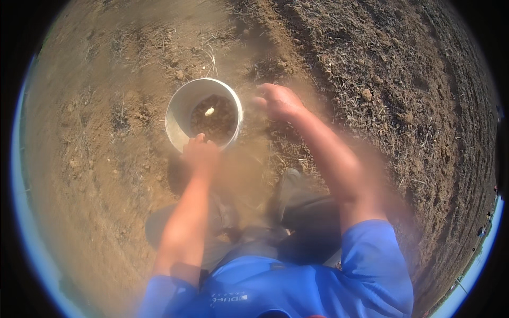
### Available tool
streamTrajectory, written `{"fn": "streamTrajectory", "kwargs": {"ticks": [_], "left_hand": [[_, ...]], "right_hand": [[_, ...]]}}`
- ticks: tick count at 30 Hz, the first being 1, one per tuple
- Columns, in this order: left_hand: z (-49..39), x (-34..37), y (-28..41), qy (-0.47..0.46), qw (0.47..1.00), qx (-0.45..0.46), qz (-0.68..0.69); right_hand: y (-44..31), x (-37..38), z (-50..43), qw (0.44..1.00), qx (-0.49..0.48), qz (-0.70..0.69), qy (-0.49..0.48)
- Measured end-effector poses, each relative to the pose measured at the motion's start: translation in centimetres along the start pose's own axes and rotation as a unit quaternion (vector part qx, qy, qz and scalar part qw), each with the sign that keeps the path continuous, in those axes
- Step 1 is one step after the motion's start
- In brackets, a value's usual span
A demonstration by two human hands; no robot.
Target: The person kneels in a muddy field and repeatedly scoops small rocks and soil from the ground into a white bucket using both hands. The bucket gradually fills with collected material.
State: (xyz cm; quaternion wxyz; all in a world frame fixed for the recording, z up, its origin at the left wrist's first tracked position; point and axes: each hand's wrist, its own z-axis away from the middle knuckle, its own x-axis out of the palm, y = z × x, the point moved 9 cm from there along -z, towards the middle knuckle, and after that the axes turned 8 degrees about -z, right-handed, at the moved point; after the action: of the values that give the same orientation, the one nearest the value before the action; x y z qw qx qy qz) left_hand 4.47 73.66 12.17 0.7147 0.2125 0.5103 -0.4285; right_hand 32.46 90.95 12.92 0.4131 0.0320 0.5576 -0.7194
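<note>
A white plastic bucket (175, 115) stands on the soil in front of me. Brown clods or small lumps (214, 123) cover its bottom, too blurred to name exactly, and one small pale piece (209, 111) shows among them. My left hand (201, 151) is at the near rim of the bucket, its fingers curled over the edge; whether it grips the rim is hard to tell. To the right of the bucket, my right hand (278, 101) is raised with bent fingers, apart from the rim. Blur hides whether anything is between its fingertips.
Dry, tilled soil (119, 167) surrounds me, with rougher ridges and plant debris (358, 79) at the right. Pale dry stalks (210, 57) lie just beyond the bucket. My shoe (289, 185) and bent legs are close to the near side. Small distant figures show at the far right edge.
</note>
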Motion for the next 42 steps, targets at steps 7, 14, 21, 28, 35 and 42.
{"fn": "streamTrajectory", "kwargs": {"ticks": [7,14,21,28,35,42], "left_hand": [[0.0,0.3,0.3,0.002,0.999,-0.033,-0.013],[-0.2,0.7,0.4,0.077,0.997,-0.025,-0.015],[-0.8,2.0,-1.0,0.077,0.996,-0.031,-0.034],[-0.9,1.8,-0.6,0.042,0.998,-0.034,-0.024],[-1.1,1.2,-0.1,0.039,0.998,-0.031,-0.023],[-1.3,2.2,-0.7,0.039,0.998,-0.038,-0.022]], "right_hand": [[19.5,-3.2,-0.9,0.994,0.107,-0.021,0.018],[15.4,5.1,-0.8,0.977,0.122,0.174,0.002],[14.4,10.4,5.6,0.894,-0.094,0.366,-0.241],[19.5,4.0,14.5,0.922,0.022,0.319,-0.219],[29.6,2.8,29.4,0.937,0.161,0.308,-0.038],[36.0,-6.1,37.9,0.903,0.347,0.113,0.228]]}}
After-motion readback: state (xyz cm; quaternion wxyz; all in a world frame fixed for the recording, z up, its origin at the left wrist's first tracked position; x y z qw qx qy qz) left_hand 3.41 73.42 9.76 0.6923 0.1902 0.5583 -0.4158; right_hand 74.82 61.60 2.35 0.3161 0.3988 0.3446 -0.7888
